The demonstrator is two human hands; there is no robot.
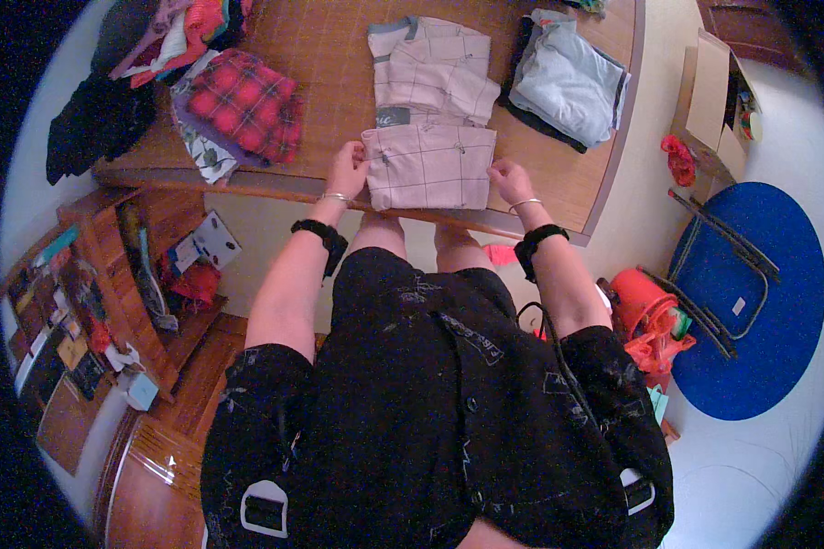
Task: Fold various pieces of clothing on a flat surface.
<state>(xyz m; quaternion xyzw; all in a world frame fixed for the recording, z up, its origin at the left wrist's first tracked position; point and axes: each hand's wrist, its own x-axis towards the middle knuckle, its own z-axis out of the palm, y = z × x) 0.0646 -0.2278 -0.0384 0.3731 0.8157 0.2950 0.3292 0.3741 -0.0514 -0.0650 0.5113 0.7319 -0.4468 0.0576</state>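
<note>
A folded pale pink garment [431, 168] with a dark grid pattern lies at the table's front edge before me. My left hand [349, 171] has its fingers curled at the left edge of this garment. At the opposite edge, my right hand [511, 184] pinches the cloth between thumb and fingers. Just beyond, touching it, is a folded checked top [439, 72] in the same pink, with a grey-blue neckband and a grey printed patch partly covered. Whether the two pieces are joined cannot be seen.
The wooden table [329, 41] also bears a red plaid garment [244, 103] on a pile at left, a heap of coloured clothes [192, 34], and a grey folded stack [566, 82] at right. A blue folding table [748, 295], red bucket [642, 298] and cardboard box [711, 103] stand rightward.
</note>
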